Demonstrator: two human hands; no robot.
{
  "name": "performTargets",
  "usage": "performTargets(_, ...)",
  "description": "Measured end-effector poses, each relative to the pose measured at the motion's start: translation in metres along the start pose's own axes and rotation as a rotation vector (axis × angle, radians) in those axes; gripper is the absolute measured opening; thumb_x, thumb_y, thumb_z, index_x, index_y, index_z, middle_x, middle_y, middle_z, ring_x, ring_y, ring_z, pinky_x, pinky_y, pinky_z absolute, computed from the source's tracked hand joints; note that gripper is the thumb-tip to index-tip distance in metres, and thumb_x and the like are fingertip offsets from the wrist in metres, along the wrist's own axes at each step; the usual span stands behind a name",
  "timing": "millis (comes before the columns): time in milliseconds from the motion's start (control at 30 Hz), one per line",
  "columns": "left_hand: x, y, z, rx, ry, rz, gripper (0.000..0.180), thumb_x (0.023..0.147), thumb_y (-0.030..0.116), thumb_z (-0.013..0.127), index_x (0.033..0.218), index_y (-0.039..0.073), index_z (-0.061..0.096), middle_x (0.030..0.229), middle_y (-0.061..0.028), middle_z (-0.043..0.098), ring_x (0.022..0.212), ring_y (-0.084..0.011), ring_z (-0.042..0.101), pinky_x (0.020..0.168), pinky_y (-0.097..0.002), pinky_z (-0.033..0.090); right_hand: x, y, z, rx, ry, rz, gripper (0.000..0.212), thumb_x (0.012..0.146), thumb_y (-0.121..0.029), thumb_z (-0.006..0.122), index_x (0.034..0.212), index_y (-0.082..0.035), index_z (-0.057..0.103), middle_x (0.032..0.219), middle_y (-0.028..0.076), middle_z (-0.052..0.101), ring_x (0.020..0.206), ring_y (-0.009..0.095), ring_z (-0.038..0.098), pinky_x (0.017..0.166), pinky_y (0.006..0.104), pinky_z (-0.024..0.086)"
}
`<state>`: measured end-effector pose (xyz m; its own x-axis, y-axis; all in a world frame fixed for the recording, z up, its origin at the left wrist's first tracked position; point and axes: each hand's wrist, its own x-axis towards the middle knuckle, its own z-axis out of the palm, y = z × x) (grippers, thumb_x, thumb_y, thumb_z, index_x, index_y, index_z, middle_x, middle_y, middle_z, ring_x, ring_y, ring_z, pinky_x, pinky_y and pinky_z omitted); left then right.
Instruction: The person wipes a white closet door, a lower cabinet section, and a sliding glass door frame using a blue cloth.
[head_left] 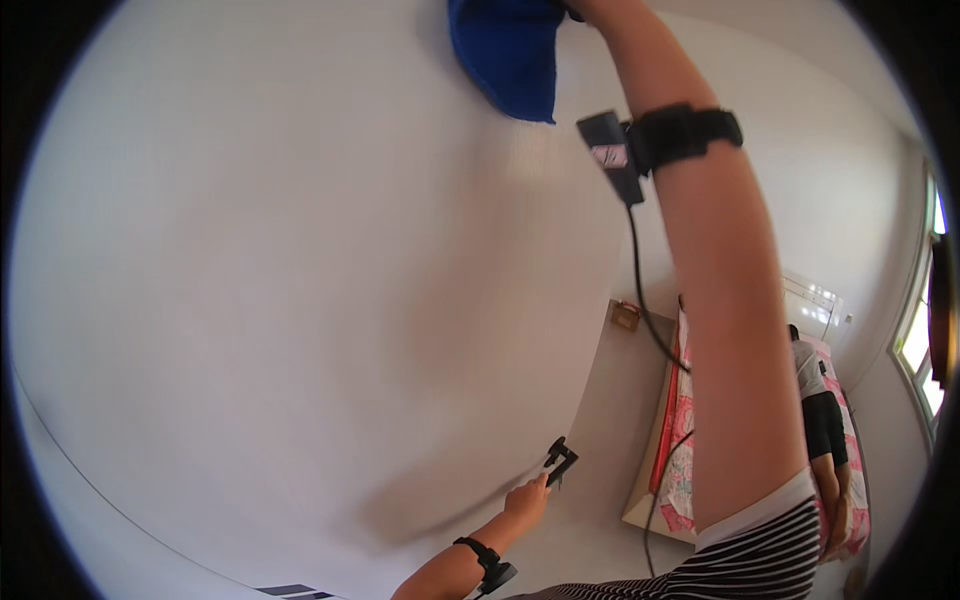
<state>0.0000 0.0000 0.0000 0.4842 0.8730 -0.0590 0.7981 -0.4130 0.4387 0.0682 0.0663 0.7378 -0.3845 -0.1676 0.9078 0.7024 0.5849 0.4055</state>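
My right arm reaches up across the right side of the picture. At the upper edge, where most of it is cut off, my right hand (597, 10) is at a blue cloth (510, 60) held against the broad white surface (250, 250), which looks like a door or panel. The fingers on the cloth are out of sight. Lower down, my left hand (526, 502) is closed at a black handle (562, 462) by the edge of that surface. Its fingers show small and only in part.
Black straps with small devices sit on both my forearms, and a dark cable (640, 270) hangs from the right one. Beyond the arm a person (825, 420) is on a bed with a pink patterned cover (680, 490). A small brown box (625, 316) and a window (918, 330) show farther off.
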Motion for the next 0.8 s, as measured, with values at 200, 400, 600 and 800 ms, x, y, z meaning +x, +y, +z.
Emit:
performTargets(200,-0.003,-0.001,-0.004,0.002,0.081,0.037,0.042,0.099,0.032,0.047,0.132,0.008,0.041,0.103,-0.0181,0.064,0.087,-0.0362,0.066,0.072,-0.0465,0.054,-0.232,-0.175,0.030,0.081,0.096,-0.013,0.065,0.066,-0.020,0.073,0.127,-0.005,0.057,0.139,0.016,0.048,0.130,0.045,0.038,0.100,0.0555,0.039)
performTargets(400,0.009,-0.031,0.034,-0.021,0.857,0.384,0.043,0.096,0.029,0.051,0.132,0.008,0.041,0.100,-0.0175,0.065,0.081,-0.0377,0.066,0.068,-0.0487,0.054,-0.489,-0.303,0.025,0.286,-0.389,0.054,0.052,0.070,-0.013,0.067,0.122,-0.016,0.065,0.103,0.001,0.055,0.129,0.038,0.046,0.060,0.0338,0.041)
performTargets(600,0.000,-0.008,0.008,-0.065,0.102,-0.125,0.048,0.096,0.028,0.051,0.138,0.009,0.038,0.104,-0.0190,0.064,0.082,-0.0383,0.066,0.069,-0.0490,0.054,-0.535,-0.266,0.030,0.279,-0.545,0.062,0.041,0.070,-0.009,0.065,0.110,-0.013,0.068,0.125,0.004,0.057,0.124,0.045,0.046,0.087,0.0494,0.050)
performTargets(800,-0.008,0.001,-0.014,-0.009,0.142,-0.050,0.043,0.100,0.025,0.043,0.139,0.007,0.038,0.110,-0.0182,0.061,0.088,-0.0375,0.065,0.072,-0.0486,0.053,-0.296,-0.082,0.032,0.059,0.154,0.338,0.060,0.077,-0.005,0.056,0.135,0.006,0.043,0.142,0.027,0.041,0.134,0.043,0.036,0.113,0.0459,0.027)
